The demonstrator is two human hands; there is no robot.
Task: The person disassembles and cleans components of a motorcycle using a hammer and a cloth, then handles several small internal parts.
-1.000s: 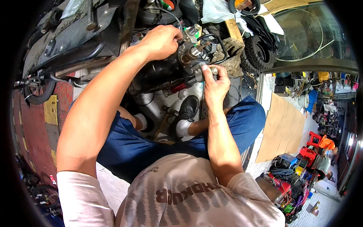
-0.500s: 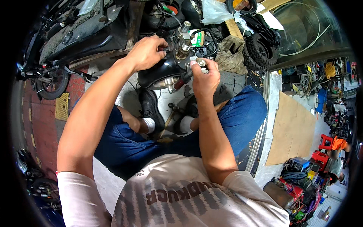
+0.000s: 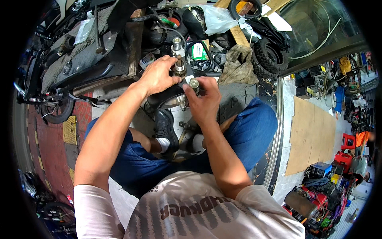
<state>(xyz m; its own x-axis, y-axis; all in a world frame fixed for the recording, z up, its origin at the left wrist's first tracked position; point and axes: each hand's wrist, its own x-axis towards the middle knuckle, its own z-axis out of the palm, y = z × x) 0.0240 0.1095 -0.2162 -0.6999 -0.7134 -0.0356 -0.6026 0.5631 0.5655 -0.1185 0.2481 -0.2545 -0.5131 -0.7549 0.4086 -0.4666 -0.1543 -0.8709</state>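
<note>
A fork assembly with a silver central stem (image 3: 180,66), two silver tube tops (image 3: 176,44) and a black mudguard-like part (image 3: 167,95) sits between my knees. My left hand (image 3: 161,73) is closed around the stem's left side, fingertips and thumb resting against it. My right hand (image 3: 205,99) grips the nearer tube top (image 3: 193,83), thumb on its left, fingers curled over its right side. My black shoe (image 3: 165,129) shows below the assembly, partly under it.
A black scooter body (image 3: 87,55) fills the upper left. Tyres (image 3: 270,57), a dirty rag (image 3: 236,67), a timber board (image 3: 238,34) and a plastic bag (image 3: 219,20) lie beyond. Right are cardboard (image 3: 310,135), red stools (image 3: 344,159), clutter and a partly visible person (image 3: 360,167).
The fork assembly has tipped and shifted left and toward me. My right hand moved down and left with it; my left hand moved onto the central stem.
</note>
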